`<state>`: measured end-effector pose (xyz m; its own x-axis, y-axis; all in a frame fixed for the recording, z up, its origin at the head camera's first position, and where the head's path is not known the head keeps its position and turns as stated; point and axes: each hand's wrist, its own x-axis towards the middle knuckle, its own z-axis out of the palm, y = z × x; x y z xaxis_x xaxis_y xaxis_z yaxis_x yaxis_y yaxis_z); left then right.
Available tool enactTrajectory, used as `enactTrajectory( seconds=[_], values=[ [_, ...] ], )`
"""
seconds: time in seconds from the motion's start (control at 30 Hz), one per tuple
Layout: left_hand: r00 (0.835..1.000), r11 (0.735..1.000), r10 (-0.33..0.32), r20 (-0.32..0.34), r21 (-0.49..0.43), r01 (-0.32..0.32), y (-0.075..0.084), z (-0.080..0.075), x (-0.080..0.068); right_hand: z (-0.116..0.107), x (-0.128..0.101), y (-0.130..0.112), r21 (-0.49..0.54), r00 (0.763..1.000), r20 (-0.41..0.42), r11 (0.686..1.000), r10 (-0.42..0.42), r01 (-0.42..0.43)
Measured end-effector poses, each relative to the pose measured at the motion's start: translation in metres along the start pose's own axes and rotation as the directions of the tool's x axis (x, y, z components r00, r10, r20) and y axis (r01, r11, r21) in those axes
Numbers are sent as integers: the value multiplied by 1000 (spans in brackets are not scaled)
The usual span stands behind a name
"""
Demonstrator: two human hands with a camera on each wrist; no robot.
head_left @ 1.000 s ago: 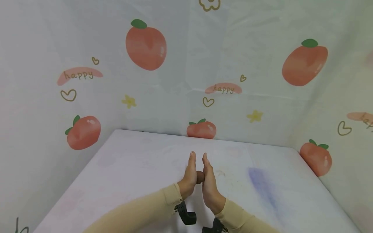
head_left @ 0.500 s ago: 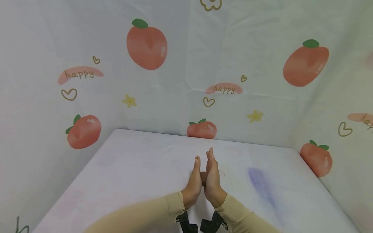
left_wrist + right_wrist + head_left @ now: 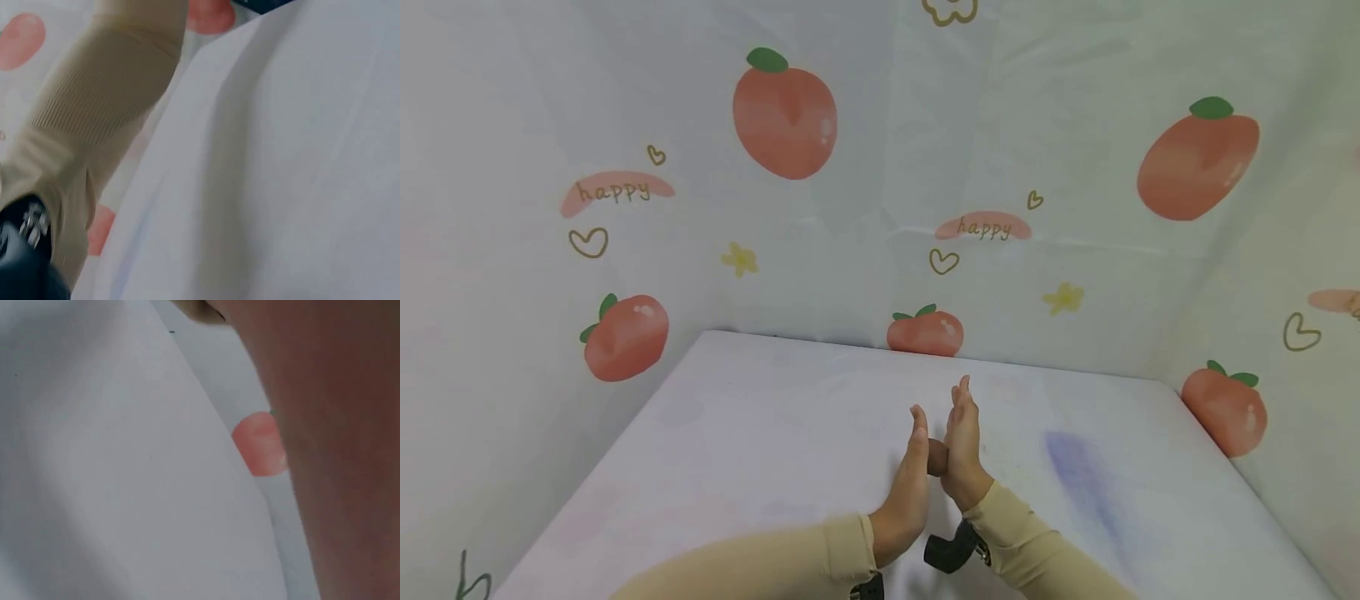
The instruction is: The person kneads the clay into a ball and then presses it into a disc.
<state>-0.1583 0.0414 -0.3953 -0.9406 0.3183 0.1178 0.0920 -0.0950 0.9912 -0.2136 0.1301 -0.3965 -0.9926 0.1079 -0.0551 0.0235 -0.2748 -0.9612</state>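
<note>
Pressed between two flat palms: a small brown lump [image 3: 937, 457]. Left hand [image 3: 910, 483] and right hand [image 3: 964, 446] stand edge-up, fingers straight, nothing curled round the lump; right hand sits slightly farther forward. Lump is held just above the table [image 3: 737, 433], about midway across, toward its near edge. Beige sleeves [image 3: 1015, 542] cover both forearms. Peach-print cloth [image 3: 785, 117] hangs behind the far edge.
</note>
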Motion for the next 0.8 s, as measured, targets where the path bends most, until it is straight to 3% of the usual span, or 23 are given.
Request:
enactTrajectory(
  seconds=[0.13, 0.37, 0.63, 0.8],
  values=[
    [1000, 1000, -4, -2, -11, 4, -2, 1, 3, -2, -1, -1, 18, 1000, 19, 1000, 8, -8],
    [989, 990, -106, -105, -99, 96, -2, -5, 27, 10, -32, 3, 17, 996, 87, 1000, -10, 9],
    [985, 973, -146, -93, -193, 126, -2, -19, 48, 19, -51, 0, 67, 989, 122, 995, -87, 80],
    [977, 960, -191, -99, -227, 165, 2, -25, 58, 21, -62, 2, 58, 985, 150, 995, -83, 75]
  ],
)
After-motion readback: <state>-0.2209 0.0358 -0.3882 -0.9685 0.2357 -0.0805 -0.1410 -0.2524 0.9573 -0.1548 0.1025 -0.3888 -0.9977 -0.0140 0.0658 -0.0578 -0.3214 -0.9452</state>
